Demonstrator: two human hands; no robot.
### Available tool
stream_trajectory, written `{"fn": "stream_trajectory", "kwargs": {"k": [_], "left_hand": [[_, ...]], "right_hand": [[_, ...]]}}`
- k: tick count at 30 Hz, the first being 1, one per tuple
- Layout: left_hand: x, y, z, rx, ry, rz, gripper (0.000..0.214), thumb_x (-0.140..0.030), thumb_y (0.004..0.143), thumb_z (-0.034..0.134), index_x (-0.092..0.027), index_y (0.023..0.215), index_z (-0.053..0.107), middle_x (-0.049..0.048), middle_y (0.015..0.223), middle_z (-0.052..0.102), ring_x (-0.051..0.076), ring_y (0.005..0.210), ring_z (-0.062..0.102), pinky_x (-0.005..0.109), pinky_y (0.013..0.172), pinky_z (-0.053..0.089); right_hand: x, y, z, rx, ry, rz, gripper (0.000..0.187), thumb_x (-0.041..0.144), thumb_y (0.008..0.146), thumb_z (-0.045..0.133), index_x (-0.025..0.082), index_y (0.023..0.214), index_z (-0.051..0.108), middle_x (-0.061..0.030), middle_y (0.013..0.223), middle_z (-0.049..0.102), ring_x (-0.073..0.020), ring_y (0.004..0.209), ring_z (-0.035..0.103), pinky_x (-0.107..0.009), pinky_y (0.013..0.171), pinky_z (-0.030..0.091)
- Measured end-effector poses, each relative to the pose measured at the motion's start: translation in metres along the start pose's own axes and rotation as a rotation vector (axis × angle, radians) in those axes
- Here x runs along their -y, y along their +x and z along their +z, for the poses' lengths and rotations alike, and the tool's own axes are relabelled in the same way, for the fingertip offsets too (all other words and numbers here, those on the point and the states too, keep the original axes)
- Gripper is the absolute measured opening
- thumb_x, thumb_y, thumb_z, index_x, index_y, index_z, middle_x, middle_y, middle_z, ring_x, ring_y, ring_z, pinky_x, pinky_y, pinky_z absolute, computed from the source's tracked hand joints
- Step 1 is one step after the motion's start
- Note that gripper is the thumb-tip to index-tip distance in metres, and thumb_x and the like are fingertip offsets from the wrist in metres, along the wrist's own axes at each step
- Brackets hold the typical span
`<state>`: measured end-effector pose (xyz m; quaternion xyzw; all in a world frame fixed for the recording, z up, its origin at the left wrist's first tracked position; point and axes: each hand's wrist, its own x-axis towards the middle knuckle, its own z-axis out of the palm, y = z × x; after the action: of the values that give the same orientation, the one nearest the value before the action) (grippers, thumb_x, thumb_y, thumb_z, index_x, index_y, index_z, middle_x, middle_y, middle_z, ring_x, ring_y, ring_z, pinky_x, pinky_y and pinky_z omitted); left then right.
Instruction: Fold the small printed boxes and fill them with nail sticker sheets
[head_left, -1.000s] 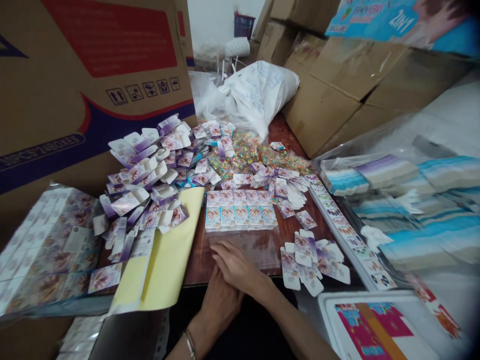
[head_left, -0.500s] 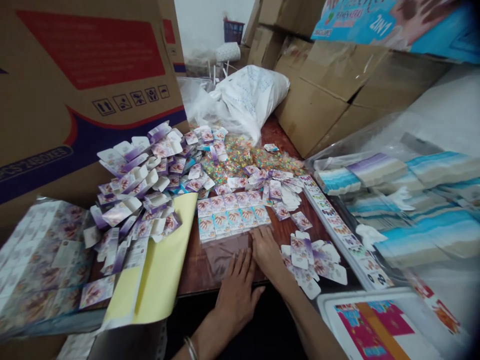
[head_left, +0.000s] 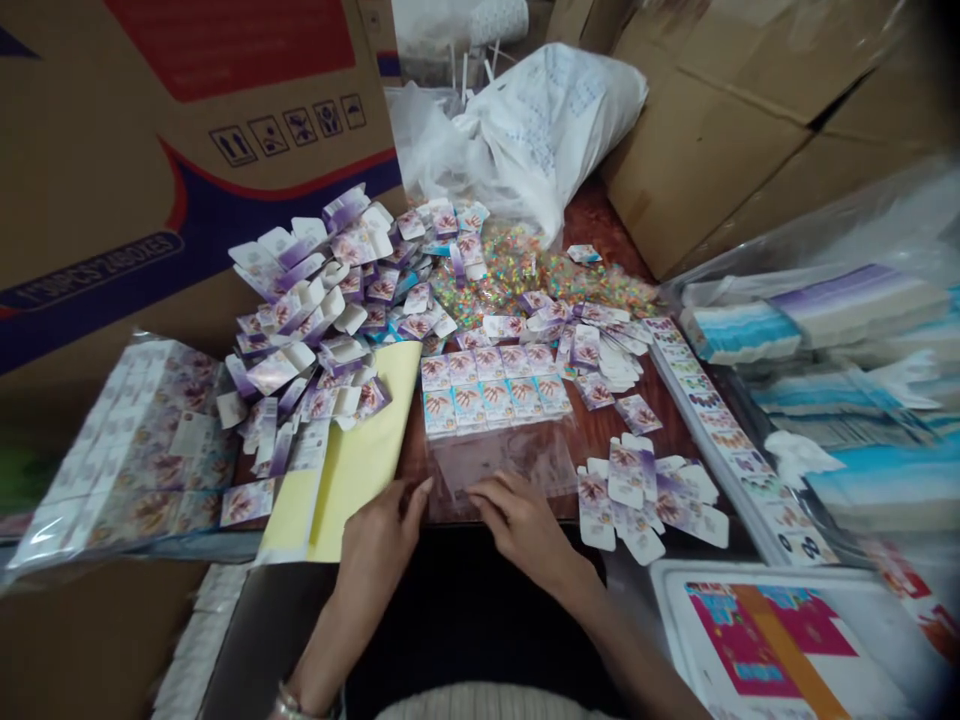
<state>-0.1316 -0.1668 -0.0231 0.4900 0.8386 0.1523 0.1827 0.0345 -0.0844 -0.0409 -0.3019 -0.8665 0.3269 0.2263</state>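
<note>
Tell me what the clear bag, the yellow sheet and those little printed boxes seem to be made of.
The clear bag looks like thin glossy plastic: it shines and the table shows through. The yellow sheet seems matte paper. The flat boxes look like thin printed card, with folding tabs.

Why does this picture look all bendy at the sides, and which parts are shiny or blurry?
In the head view, a wide lens seems to curve the edges, so the cardboard carton leans; glare shines on the clear plastic sleeve and wrapped pack; the blue-and-white packs at right look soft; the lower left is dim.
</note>
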Motion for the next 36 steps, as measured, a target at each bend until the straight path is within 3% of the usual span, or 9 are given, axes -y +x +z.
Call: {"fn": "stream_trajectory", "kwargs": {"k": [4, 9, 13, 18, 24, 31, 36], "left_hand": [[-0.007, 0.01, -0.002, 0.176, -0.089, -0.065, 0.044, -0.048, 0.086, 0.034, -0.019, 0.064, 0.058, 0.0027, 0.058, 0.061, 0.018, 0.06, 0.059, 0.024, 0.056, 0.035], [-0.004, 0.014, -0.002, 0.285, -0.367, -0.13, 0.045, -0.05, 0.082, 0.037, -0.019, 0.055, 0.053, -0.0019, 0.049, 0.053, 0.014, 0.051, 0.051, 0.023, 0.053, 0.034], [-0.003, 0.014, 0.001, 0.264, -0.484, -0.169, 0.041, -0.05, 0.079, 0.04, -0.018, 0.057, 0.053, -0.002, 0.053, 0.053, 0.014, 0.055, 0.05, 0.023, 0.054, 0.034], [-0.008, 0.013, 0.001, 0.2, -0.39, -0.129, 0.04, -0.047, 0.079, 0.038, -0.019, 0.053, 0.05, -0.0015, 0.056, 0.051, 0.014, 0.058, 0.049, 0.024, 0.058, 0.034], [-0.004, 0.013, 0.0, 0.207, -0.319, -0.114, 0.038, -0.044, 0.08, 0.036, -0.019, 0.054, 0.049, -0.0024, 0.054, 0.049, 0.013, 0.057, 0.048, 0.023, 0.058, 0.034], [-0.006, 0.009, 0.003, 0.192, -0.341, -0.059, 0.039, -0.043, 0.08, 0.036, -0.019, 0.052, 0.047, -0.0015, 0.056, 0.05, 0.013, 0.058, 0.049, 0.024, 0.06, 0.035], [0.0, 0.008, -0.001, 0.192, -0.373, -0.105, 0.041, -0.048, 0.08, 0.037, -0.019, 0.053, 0.049, -0.0026, 0.051, 0.046, 0.013, 0.053, 0.046, 0.023, 0.055, 0.035]], "right_hand": [[0.009, 0.011, 0.013, 0.097, 0.035, -0.009, 0.017, 0.014, 0.086, 0.048, 0.019, 0.092, 0.063, -0.0042, 0.083, 0.06, -0.0163, 0.081, 0.055, -0.029, 0.074, 0.045], [0.016, 0.017, 0.02, 0.117, 0.107, 0.026, 0.01, 0.014, 0.081, 0.057, 0.018, 0.089, 0.061, -0.002, 0.081, 0.058, -0.0149, 0.079, 0.054, -0.027, 0.074, 0.043], [0.016, 0.019, 0.021, 0.08, 0.152, 0.052, 0.005, 0.015, 0.078, 0.061, 0.018, 0.082, 0.058, -0.0002, 0.078, 0.057, -0.0137, 0.075, 0.053, -0.026, 0.071, 0.042], [0.013, 0.019, 0.025, 0.085, 0.092, 0.021, 0.007, 0.012, 0.079, 0.056, 0.018, 0.076, 0.054, -0.0004, 0.074, 0.054, -0.0143, 0.073, 0.05, -0.026, 0.069, 0.04], [0.013, 0.017, 0.027, 0.176, 0.011, -0.09, 0.006, 0.012, 0.082, 0.048, 0.017, 0.08, 0.048, -0.0031, 0.08, 0.053, -0.0159, 0.078, 0.047, -0.027, 0.07, 0.04], [0.01, 0.009, 0.009, 0.222, 0.077, -0.162, 0.007, 0.017, 0.088, 0.043, 0.018, 0.081, 0.045, -0.0033, 0.081, 0.052, -0.0152, 0.077, 0.046, -0.029, 0.072, 0.041], [0.009, -0.006, -0.015, 0.167, 0.305, -0.033, 0.009, 0.02, 0.088, 0.043, 0.02, 0.079, 0.044, -0.0021, 0.08, 0.052, -0.0142, 0.077, 0.05, -0.029, 0.071, 0.042]]}}
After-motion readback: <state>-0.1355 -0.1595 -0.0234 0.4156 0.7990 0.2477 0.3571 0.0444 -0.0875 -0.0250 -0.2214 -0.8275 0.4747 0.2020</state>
